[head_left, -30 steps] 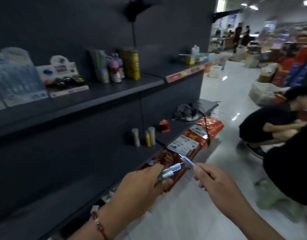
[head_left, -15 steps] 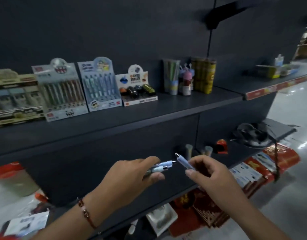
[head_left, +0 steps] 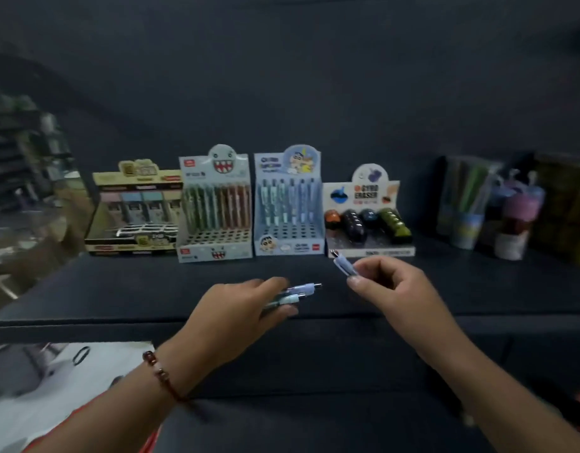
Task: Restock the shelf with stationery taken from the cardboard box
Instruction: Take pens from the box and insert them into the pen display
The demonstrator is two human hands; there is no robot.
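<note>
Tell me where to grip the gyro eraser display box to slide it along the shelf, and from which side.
Take the gyro eraser display box by its low front tray, from the right, where bare shelf separates it from the cups. Its left side sits close against the blue pen display, and the tall backing card looks thin. Both hands hold pens now.

1. I see my left hand [head_left: 239, 308] stretched forward, palm down, fingers curled round two pens [head_left: 298, 291], a bead bracelet [head_left: 161, 376] on the wrist.
2. My right hand [head_left: 393, 289] reaches forward beside it, thumb and forefinger pinching one pen [head_left: 343, 264].
</note>
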